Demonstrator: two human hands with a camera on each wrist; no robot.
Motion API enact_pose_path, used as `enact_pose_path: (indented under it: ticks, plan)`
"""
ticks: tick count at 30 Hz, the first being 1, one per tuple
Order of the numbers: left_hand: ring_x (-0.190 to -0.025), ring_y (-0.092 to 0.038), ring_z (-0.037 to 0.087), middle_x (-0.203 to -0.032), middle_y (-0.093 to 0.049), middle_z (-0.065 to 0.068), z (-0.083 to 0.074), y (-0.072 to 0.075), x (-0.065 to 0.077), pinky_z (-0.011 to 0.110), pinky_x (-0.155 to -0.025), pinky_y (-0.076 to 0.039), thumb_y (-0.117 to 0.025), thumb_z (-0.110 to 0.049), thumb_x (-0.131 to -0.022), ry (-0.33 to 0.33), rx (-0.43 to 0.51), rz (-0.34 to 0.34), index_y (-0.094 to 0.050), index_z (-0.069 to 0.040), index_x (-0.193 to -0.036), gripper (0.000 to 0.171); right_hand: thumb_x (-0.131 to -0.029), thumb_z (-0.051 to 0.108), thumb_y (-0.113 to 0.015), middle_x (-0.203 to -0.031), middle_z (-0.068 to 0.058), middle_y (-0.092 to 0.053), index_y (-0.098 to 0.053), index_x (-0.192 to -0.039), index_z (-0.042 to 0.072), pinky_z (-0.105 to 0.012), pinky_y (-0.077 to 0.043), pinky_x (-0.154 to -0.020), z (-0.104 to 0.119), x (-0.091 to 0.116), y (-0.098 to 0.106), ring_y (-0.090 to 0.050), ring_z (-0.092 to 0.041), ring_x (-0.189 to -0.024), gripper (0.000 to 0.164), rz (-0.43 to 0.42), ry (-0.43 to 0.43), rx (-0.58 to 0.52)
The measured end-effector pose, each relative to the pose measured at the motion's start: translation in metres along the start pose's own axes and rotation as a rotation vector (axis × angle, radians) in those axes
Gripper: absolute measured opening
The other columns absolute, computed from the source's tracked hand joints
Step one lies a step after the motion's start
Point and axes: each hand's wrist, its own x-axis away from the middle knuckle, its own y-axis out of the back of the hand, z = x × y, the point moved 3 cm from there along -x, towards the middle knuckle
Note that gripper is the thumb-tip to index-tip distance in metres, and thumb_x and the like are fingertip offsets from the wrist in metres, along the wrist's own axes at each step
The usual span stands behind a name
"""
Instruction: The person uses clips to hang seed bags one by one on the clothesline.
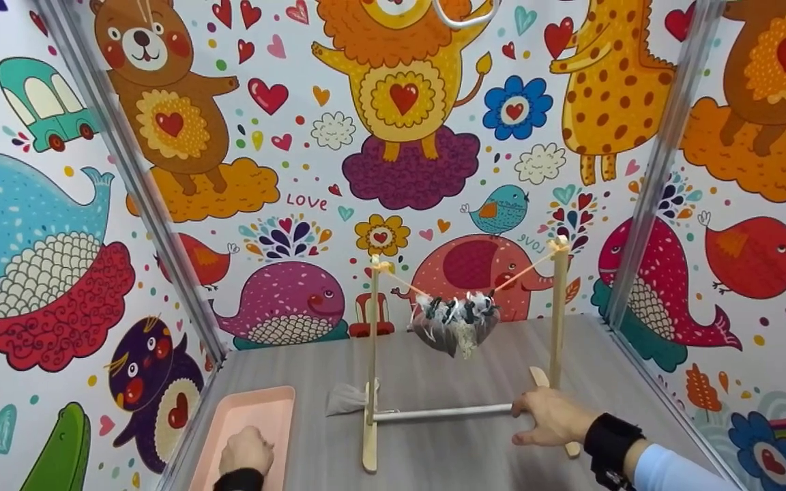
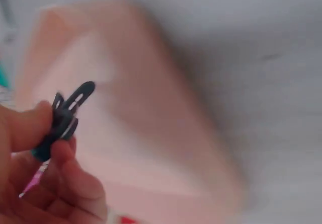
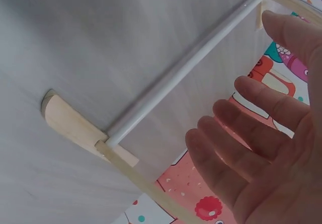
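My left hand (image 1: 246,451) is over the pink tray (image 1: 256,406) at the lower left. In the left wrist view its thumb and fingers pinch a small dark plastic clip (image 2: 63,121). Loosely spread, the fingers of my right hand (image 1: 550,414) hold nothing, beside the right end of a white rod (image 1: 444,412). This rod joins the feet of a wooden stand (image 1: 559,320). Between the tops of its posts an orange cord (image 1: 516,275) sags. From the cord hangs a dark sheer bundle (image 1: 437,331) with several black and white clips (image 1: 469,308) along its top.
A small greyish pouch (image 1: 346,400) lies at the stand's left foot (image 1: 370,447). Cartoon-printed walls (image 1: 297,150) with metal corner posts (image 1: 127,157) enclose the grey table (image 1: 311,436) at the back and sides. A white loop (image 1: 464,24) hangs at the top.
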Motion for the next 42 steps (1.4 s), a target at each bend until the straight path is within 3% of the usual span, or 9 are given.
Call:
enact_pose_path:
  ticks: [2, 5, 11, 14, 19, 23, 31, 36, 42]
  plan:
    - [-0.079, -0.075, 0.031, -0.088, -0.080, 0.014, -0.027, 0.007, -0.001, 0.049, -0.074, -0.060, -0.080, -0.016, -0.098, -0.088, 0.091, -0.065, -0.076, -0.004, -0.092, 0.014, -0.089, 0.038, -0.091, -0.101, -0.001, -0.082, -0.083, -0.107, 0.010, -0.035, -0.061, -0.078, 0.004, -0.002, -0.001, -0.070, -0.009, -0.088, 0.034, -0.002, 0.042, -0.041]
    - [-0.066, -0.071, 0.017, -0.080, -0.080, 0.007, -0.072, 0.008, 0.003, 0.037, -0.064, -0.059, -0.081, -0.016, -0.098, -0.204, 0.282, -0.049, -0.079, -0.002, -0.095, 0.015, -0.089, 0.036, -0.090, -0.091, 0.000, -0.082, -0.084, -0.099, 0.011, -0.025, -0.056, -0.069, 0.016, -0.006, -0.004, -0.066, 0.000, -0.076, 0.028, -0.009, 0.115, -0.091]
    - [-0.062, -0.071, 0.009, -0.085, -0.082, 0.012, -0.146, -0.022, 0.029, 0.027, -0.059, -0.064, -0.074, -0.010, -0.104, -0.295, 0.673, 0.330, -0.074, 0.014, -0.111, 0.025, -0.089, 0.035, -0.090, -0.088, -0.003, -0.085, -0.084, -0.098, 0.012, -0.016, -0.056, -0.067, 0.055, -0.025, -0.020, -0.070, 0.004, -0.072, 0.025, -0.116, 0.249, -0.082]
    - [-0.064, -0.072, 0.009, -0.088, -0.083, 0.015, -0.175, -0.043, 0.045, 0.028, -0.061, -0.066, -0.073, -0.009, -0.105, -0.334, 0.748, 0.461, -0.074, 0.015, -0.112, 0.025, -0.088, 0.037, -0.092, -0.090, -0.002, -0.085, -0.083, -0.103, 0.012, -0.012, -0.054, -0.068, 0.076, -0.037, -0.031, -0.070, 0.005, -0.072, 0.031, -0.199, 0.308, -0.064]
    - [-0.067, -0.075, 0.009, -0.089, -0.085, 0.011, -0.215, -0.069, 0.066, 0.032, -0.066, -0.069, -0.075, -0.009, -0.105, -0.347, 0.806, 0.586, -0.078, 0.010, -0.109, 0.020, -0.089, 0.034, -0.092, -0.086, 0.001, -0.084, -0.083, -0.098, 0.014, -0.008, -0.049, -0.064, 0.095, -0.049, -0.038, -0.066, 0.008, -0.070, 0.024, -0.260, 0.326, -0.095]
    - [-0.064, -0.074, 0.007, -0.085, -0.083, 0.005, -0.230, -0.076, 0.071, 0.029, -0.066, -0.068, -0.075, -0.008, -0.105, -0.324, 0.852, 0.601, -0.079, 0.009, -0.109, 0.018, -0.089, 0.026, -0.091, -0.084, 0.002, -0.084, -0.083, -0.095, 0.015, -0.009, -0.050, -0.063, 0.097, -0.052, -0.038, -0.069, 0.003, -0.069, 0.015, -0.270, 0.320, -0.131]
    - [-0.064, -0.071, 0.005, -0.084, -0.082, 0.002, -0.230, -0.074, 0.072, 0.026, -0.064, -0.066, -0.076, -0.008, -0.104, -0.303, 0.825, 0.617, -0.082, 0.006, -0.109, 0.015, -0.090, 0.036, -0.092, -0.093, -0.003, -0.085, -0.084, -0.110, 0.011, -0.013, -0.054, -0.066, 0.086, -0.050, -0.037, -0.073, 0.000, -0.074, 0.033, -0.270, 0.295, -0.222]
    - [-0.063, -0.072, 0.005, -0.087, -0.084, 0.006, -0.230, -0.075, 0.074, 0.027, -0.065, -0.067, -0.077, -0.007, -0.104, -0.306, 0.839, 0.633, -0.082, 0.006, -0.109, 0.014, -0.096, 0.035, -0.089, -0.094, -0.003, -0.087, -0.086, -0.112, 0.014, -0.010, -0.054, -0.066, 0.083, -0.050, -0.036, -0.069, 0.008, -0.073, 0.027, -0.259, 0.370, -0.265]
    - [-0.061, -0.071, 0.005, -0.081, -0.080, 0.001, -0.225, -0.076, 0.074, 0.024, -0.061, -0.065, -0.076, -0.005, -0.104, -0.302, 0.847, 0.663, -0.082, 0.007, -0.110, 0.014, -0.098, 0.030, -0.088, -0.085, 0.000, -0.083, -0.084, -0.105, 0.017, -0.005, -0.049, -0.065, 0.085, -0.050, -0.036, -0.071, 0.001, -0.071, 0.016, -0.283, 0.519, -0.183]
